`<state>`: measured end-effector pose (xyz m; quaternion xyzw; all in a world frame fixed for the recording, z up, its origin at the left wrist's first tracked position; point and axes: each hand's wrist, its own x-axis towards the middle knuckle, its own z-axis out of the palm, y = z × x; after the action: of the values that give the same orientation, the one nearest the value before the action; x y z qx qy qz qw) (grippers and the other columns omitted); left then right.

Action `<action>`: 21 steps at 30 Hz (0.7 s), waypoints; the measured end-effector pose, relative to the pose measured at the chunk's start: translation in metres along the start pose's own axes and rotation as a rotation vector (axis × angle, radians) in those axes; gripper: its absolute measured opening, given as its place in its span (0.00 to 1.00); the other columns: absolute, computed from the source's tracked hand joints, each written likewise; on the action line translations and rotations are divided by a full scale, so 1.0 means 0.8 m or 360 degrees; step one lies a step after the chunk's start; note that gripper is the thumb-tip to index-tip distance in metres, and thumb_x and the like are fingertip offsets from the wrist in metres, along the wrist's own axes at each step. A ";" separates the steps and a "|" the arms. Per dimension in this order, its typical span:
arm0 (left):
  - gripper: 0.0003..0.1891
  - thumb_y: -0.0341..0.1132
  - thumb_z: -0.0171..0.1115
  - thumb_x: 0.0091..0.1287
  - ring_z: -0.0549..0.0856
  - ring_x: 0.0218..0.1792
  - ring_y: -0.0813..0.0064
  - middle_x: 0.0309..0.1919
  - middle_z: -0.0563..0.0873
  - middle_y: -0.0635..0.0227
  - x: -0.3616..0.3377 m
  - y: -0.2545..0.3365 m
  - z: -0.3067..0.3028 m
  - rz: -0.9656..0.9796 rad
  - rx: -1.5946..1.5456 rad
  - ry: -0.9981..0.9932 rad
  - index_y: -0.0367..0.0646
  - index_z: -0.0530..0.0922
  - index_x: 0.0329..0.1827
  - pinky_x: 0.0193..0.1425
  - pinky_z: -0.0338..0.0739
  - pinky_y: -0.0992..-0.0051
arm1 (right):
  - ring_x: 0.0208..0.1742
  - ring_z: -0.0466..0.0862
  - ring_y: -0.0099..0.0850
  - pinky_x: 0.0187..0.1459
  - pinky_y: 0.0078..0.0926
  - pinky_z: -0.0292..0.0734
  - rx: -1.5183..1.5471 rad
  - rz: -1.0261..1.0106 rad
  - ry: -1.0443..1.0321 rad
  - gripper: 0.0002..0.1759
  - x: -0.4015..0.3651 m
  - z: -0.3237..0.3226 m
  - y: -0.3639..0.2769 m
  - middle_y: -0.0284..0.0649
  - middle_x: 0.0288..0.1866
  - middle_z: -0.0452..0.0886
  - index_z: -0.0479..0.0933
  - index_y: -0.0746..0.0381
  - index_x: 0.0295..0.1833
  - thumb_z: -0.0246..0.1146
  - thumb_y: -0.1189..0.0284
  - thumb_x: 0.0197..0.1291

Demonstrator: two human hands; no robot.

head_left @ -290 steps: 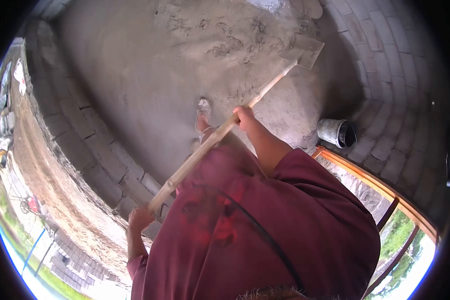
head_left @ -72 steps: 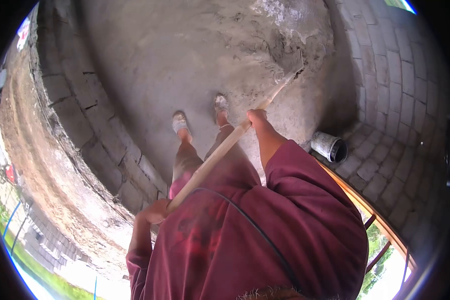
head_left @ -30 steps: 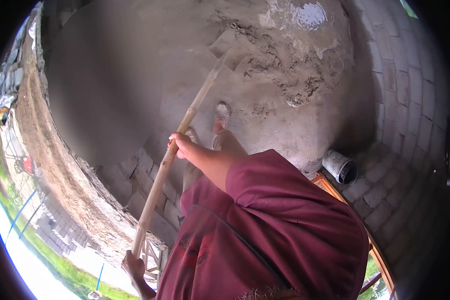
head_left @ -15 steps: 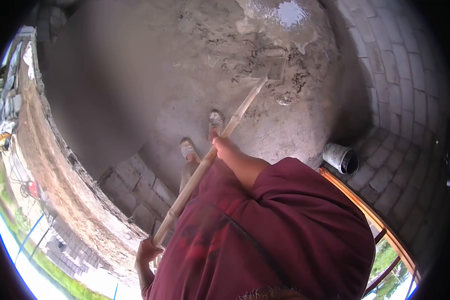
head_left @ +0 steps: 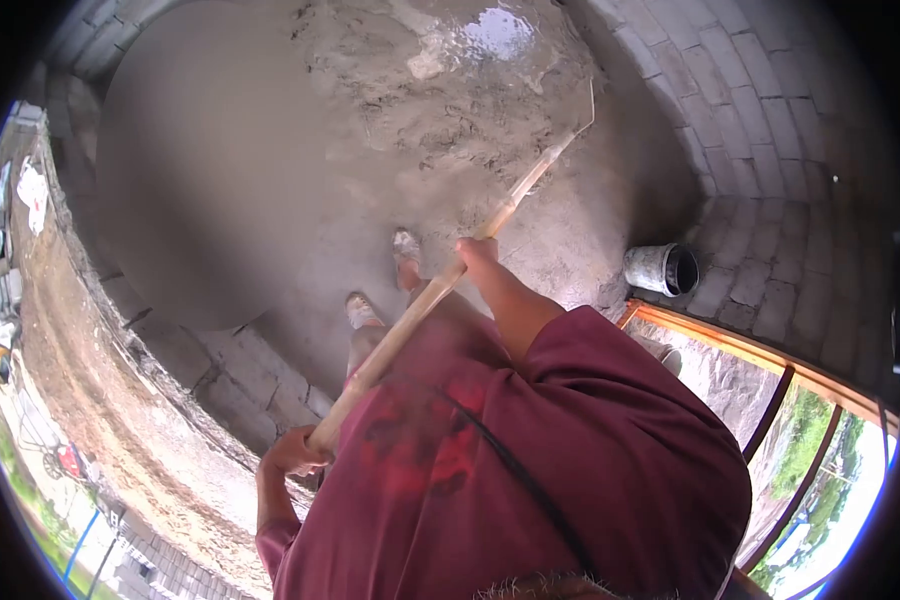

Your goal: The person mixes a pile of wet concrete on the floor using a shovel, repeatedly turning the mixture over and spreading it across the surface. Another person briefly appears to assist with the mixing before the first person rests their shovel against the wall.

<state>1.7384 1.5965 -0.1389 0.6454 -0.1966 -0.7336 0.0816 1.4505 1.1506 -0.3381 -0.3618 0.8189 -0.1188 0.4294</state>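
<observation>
A long hoe with a pale bamboo handle (head_left: pixel 410 315) slants across my body from lower left to upper right. My right hand (head_left: pixel 477 252) is closed round the handle at its middle, in front of my thigh. Near the handle's lower end, beside my left hip, my left hand (head_left: pixel 295 452) grips it with the fingers wrapped round. The thin metal blade (head_left: pixel 592 100) shows edge-on at the far end, over the right side of the wet mortar (head_left: pixel 450 130). A shiny puddle (head_left: pixel 498 35) lies at the back of the mix.
A grey-smeared bucket (head_left: pixel 660 270) lies on its side at the right, by the block wall (head_left: pixel 750 100). Close behind it runs an orange frame (head_left: pixel 730 335) with dark bars. Low blockwork (head_left: pixel 235 370) and bare earth (head_left: pixel 100 330) are on the left.
The hoe blade has swung right and turned from flat on the mortar to edge-on. My right hand has moved up and right; my left hand has risen slightly. The view has turned.
</observation>
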 end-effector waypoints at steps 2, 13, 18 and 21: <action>0.26 0.32 0.78 0.48 0.89 0.32 0.68 0.33 0.89 0.57 -0.006 -0.011 -0.007 -0.0049 0.0132 0.0135 0.36 0.83 0.53 0.35 0.83 0.67 | 0.51 0.88 0.51 0.48 0.43 0.85 0.0256 0.0250 -0.0183 0.24 -0.012 -0.005 0.018 0.57 0.46 0.85 0.79 0.69 0.50 0.76 0.73 0.46; 0.20 0.32 0.71 0.49 0.87 0.48 0.44 0.41 0.89 0.49 -0.049 0.046 0.057 -0.0191 0.0947 0.0806 0.45 0.85 0.48 0.54 0.82 0.51 | 0.56 0.87 0.43 0.58 0.36 0.80 -0.0389 -0.0935 -0.0968 0.30 0.042 -0.072 0.136 0.46 0.47 0.87 0.76 0.58 0.58 0.69 0.85 0.45; 0.22 0.36 0.74 0.46 0.88 0.47 0.45 0.40 0.90 0.50 -0.016 0.155 0.121 -0.0069 0.1016 0.0717 0.44 0.85 0.46 0.52 0.82 0.51 | 0.58 0.85 0.47 0.60 0.35 0.79 -0.0026 -0.0245 -0.0935 0.33 0.183 -0.097 0.160 0.49 0.51 0.85 0.78 0.55 0.58 0.68 0.87 0.42; 0.24 0.39 0.74 0.46 0.89 0.47 0.47 0.41 0.90 0.50 0.028 0.206 0.175 -0.0108 0.0824 0.0664 0.45 0.85 0.49 0.52 0.83 0.52 | 0.56 0.85 0.46 0.56 0.34 0.80 0.0136 -0.0025 -0.0922 0.31 0.232 -0.157 0.123 0.49 0.51 0.84 0.80 0.54 0.55 0.72 0.84 0.40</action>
<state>1.5761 1.4642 -0.0821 0.7872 -0.3339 -0.5136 -0.0709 1.2349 1.0770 -0.4266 -0.3685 0.6536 -0.0482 0.6593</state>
